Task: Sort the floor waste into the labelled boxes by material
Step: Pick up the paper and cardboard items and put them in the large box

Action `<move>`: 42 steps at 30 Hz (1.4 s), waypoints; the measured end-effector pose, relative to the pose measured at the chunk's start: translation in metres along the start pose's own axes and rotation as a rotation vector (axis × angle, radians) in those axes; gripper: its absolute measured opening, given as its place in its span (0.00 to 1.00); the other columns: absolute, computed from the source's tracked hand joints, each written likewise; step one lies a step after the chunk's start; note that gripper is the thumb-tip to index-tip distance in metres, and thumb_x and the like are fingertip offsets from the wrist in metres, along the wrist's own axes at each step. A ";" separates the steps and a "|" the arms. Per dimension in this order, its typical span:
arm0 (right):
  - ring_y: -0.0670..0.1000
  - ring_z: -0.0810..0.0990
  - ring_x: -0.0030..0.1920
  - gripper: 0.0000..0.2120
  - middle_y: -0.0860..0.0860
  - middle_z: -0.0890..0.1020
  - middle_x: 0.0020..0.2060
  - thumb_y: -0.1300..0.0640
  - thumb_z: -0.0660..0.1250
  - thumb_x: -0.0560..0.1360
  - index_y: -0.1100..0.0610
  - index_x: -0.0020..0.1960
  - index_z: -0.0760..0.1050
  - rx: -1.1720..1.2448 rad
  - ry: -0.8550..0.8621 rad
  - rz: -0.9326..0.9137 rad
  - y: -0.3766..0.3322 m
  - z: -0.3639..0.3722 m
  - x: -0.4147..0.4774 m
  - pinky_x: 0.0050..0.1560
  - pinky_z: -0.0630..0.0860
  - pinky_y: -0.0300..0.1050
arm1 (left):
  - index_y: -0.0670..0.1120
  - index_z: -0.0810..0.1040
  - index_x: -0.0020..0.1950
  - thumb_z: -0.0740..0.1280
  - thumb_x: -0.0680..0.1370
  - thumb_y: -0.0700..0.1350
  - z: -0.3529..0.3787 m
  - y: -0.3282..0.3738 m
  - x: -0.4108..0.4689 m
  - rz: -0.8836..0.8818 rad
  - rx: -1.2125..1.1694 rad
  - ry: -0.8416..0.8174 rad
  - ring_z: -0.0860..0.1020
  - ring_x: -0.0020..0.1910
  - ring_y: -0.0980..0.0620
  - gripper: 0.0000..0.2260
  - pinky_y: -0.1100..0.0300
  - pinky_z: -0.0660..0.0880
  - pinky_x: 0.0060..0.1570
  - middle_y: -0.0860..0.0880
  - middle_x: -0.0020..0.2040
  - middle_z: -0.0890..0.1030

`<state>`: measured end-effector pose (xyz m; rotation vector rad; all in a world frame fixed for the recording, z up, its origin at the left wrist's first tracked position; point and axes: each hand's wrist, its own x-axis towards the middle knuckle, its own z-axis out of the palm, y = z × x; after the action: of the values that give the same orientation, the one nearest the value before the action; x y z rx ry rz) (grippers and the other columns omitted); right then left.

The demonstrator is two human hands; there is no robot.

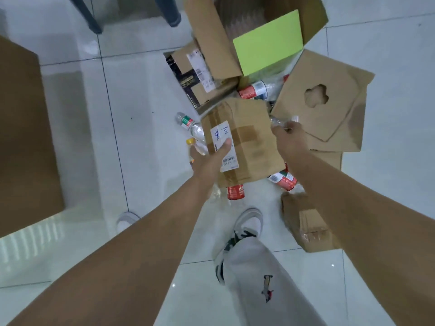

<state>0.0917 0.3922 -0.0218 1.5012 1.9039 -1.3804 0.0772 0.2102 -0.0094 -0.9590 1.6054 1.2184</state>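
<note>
Cardboard box (pixel 251 147) label (pixel 224 147) blurred, bottle labels (pixel 235 192) unreadable

This is an indoor room with a hard floor; whether it is a home or an office cannot be told. The floor (pixel 141 102) is glossy pale tile with thin dark grout lines, and at 8 o'clock it mirrors a bright striped light (pixel 30 234). Dark furniture legs (pixel 86 16) stand at 11 and 12 o'clock. A big brown box (pixel 21 137) fills 9 o'clock. An open carton (pixel 313 20) with a lime-green sheet (pixel 268 43) sits at 1 o'clock. Around the middle are parcel cartons bearing shipping labels, among them a taped carton (pixel 249 142), plus red-labelled drink bottles (pixel 255 90) and, at 2 o'clock, a crumpled clear bottle (pixel 279 122).
</note>
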 end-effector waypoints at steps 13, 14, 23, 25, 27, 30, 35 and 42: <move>0.57 0.72 0.66 0.28 0.54 0.72 0.69 0.41 0.62 0.78 0.53 0.73 0.66 -0.038 -0.011 0.071 0.030 0.034 0.060 0.59 0.66 0.46 | 0.60 0.48 0.78 0.77 0.49 0.70 0.020 -0.011 0.050 0.159 -0.024 -0.079 0.72 0.68 0.50 0.63 0.47 0.72 0.66 0.52 0.72 0.69; 0.57 0.72 0.66 0.27 0.53 0.72 0.68 0.41 0.62 0.78 0.53 0.73 0.66 -0.035 -0.001 0.061 0.026 0.031 0.049 0.59 0.66 0.46 | 0.61 0.49 0.78 0.77 0.50 0.70 0.015 -0.007 0.041 0.160 -0.042 -0.097 0.73 0.66 0.50 0.62 0.47 0.72 0.66 0.53 0.71 0.70; 0.53 0.73 0.61 0.29 0.52 0.75 0.63 0.43 0.64 0.78 0.56 0.73 0.65 0.086 0.040 -0.022 -0.083 -0.028 -0.107 0.58 0.66 0.44 | 0.64 0.50 0.76 0.74 0.44 0.75 -0.050 0.075 -0.115 0.206 0.036 -0.135 0.69 0.70 0.46 0.65 0.43 0.71 0.66 0.51 0.73 0.66; 0.55 0.73 0.66 0.32 0.53 0.74 0.67 0.43 0.65 0.77 0.56 0.75 0.62 0.137 0.021 -0.084 -0.144 -0.047 -0.177 0.64 0.68 0.47 | 0.64 0.51 0.76 0.76 0.44 0.74 -0.085 0.118 -0.185 0.298 0.038 -0.161 0.67 0.72 0.46 0.64 0.44 0.73 0.65 0.51 0.73 0.65; 0.55 0.76 0.63 0.28 0.51 0.78 0.62 0.40 0.66 0.76 0.53 0.70 0.67 0.166 -0.021 -0.119 -0.195 -0.059 -0.242 0.65 0.71 0.52 | 0.66 0.51 0.75 0.76 0.45 0.73 -0.118 0.150 -0.242 0.372 0.059 -0.174 0.66 0.72 0.46 0.63 0.44 0.72 0.65 0.52 0.74 0.64; 0.53 0.80 0.55 0.28 0.46 0.82 0.51 0.33 0.68 0.69 0.52 0.60 0.75 0.143 -0.028 -0.188 -0.213 -0.064 -0.265 0.57 0.77 0.49 | 0.67 0.51 0.74 0.78 0.47 0.71 -0.135 0.169 -0.265 0.405 0.101 -0.167 0.65 0.72 0.47 0.61 0.43 0.70 0.67 0.52 0.73 0.64; 0.49 0.79 0.51 0.16 0.46 0.81 0.49 0.47 0.68 0.77 0.52 0.62 0.77 0.133 -0.044 -0.351 -0.296 -0.069 -0.337 0.46 0.74 0.38 | 0.63 0.57 0.74 0.79 0.62 0.56 -0.206 0.209 -0.322 0.550 -0.102 -0.196 0.76 0.61 0.52 0.46 0.51 0.79 0.52 0.56 0.64 0.75; 0.49 0.78 0.45 0.16 0.50 0.80 0.47 0.56 0.69 0.75 0.52 0.62 0.74 0.206 -0.246 -0.425 -0.414 -0.017 -0.403 0.40 0.74 0.45 | 0.45 0.68 0.71 0.68 0.66 0.58 -0.353 0.234 -0.387 0.668 -0.434 -0.173 0.78 0.32 0.56 0.36 0.64 0.75 0.30 0.52 0.39 0.80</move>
<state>-0.1165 0.2032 0.4834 0.9744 2.0421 -1.8967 -0.0847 -0.0556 0.4731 -0.5429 1.6009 2.1105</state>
